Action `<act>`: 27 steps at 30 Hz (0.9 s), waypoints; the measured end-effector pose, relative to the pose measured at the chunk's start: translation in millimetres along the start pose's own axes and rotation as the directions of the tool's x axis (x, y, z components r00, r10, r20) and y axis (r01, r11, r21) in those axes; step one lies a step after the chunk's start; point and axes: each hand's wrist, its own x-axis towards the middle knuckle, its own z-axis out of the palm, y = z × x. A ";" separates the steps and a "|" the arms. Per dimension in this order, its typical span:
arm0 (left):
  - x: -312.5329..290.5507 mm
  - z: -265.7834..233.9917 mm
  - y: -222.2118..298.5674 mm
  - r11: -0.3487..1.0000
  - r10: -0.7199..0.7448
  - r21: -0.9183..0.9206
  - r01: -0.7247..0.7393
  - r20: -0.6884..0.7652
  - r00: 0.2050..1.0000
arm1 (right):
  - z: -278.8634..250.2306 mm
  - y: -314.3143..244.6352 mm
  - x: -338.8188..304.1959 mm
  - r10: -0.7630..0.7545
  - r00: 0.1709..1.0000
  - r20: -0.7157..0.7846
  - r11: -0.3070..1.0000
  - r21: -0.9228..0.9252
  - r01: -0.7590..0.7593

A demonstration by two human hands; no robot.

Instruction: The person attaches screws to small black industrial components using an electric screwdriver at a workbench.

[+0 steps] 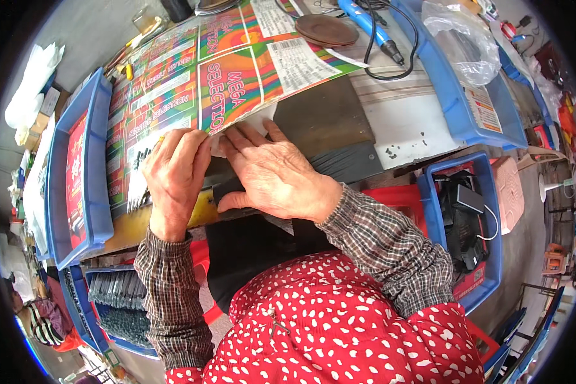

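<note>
At the near edge of the table, my left hand [173,173] is closed in a pinch, its fingertips by the rim of a colourful printed sheet [230,83]. What it pinches is hidden. My right hand [272,173] lies flat beside it, palm down with fingers stretched out. Its fingertips rest by a small white piece [257,118], partly covered by the hand. A dark flat sheet [323,118] lies just beyond the right hand. Several thin silvery pieces [136,192] lie in a bunch beside my left hand.
Blue trays [99,173] [486,125] flank the work surface. A blue corded tool [368,25] and a brown disc [326,30] lie at the back. Below the table stand a blue crate [433,208] with black items and a crate of thin dark pieces [116,288].
</note>
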 end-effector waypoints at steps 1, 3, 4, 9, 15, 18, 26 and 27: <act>1.0 0.1 1.7 1.000 -0.006 -0.008 0.006 -0.010 1.000 | -0.4 4.2 -2.6 0.010 1.000 -0.008 1.000 0.001 -0.010; 1.5 0.7 1.8 1.000 -0.008 -0.012 0.008 -0.015 1.000 | -0.8 15.2 -11.5 0.037 0.997 -0.074 0.998 -0.055 -0.041; 1.0 0.7 1.6 1.000 -0.015 -0.009 0.015 -0.016 1.000 | -4.1 20.3 -16.2 0.055 0.989 -0.140 0.992 -0.103 -0.069; -4.3 0.4 3.1 0.999 -0.044 0.027 0.044 0.018 0.999 | -33.7 43.7 -48.7 0.154 0.982 -0.112 0.950 -0.255 -0.178; -5.9 3.8 4.3 0.999 -0.045 0.001 0.045 -0.001 0.999 | -71.0 56.7 -101.5 0.343 0.936 -0.079 0.908 -0.226 -0.352; -6.9 4.7 4.0 0.997 -0.070 -0.015 0.070 -0.003 0.998 | -85.9 48.0 -127.9 0.458 0.886 -0.068 0.853 -0.246 -0.460; -2.5 4.4 8.1 0.995 -0.095 -0.006 0.095 -0.046 0.994 | -76.4 58.4 -173.8 0.407 0.784 -0.470 0.811 -0.210 -0.547; -2.1 4.5 8.3 0.997 -0.080 -0.007 0.080 -0.048 0.996 | -77.7 57.9 -169.5 0.395 0.778 -0.488 0.826 -0.182 -0.534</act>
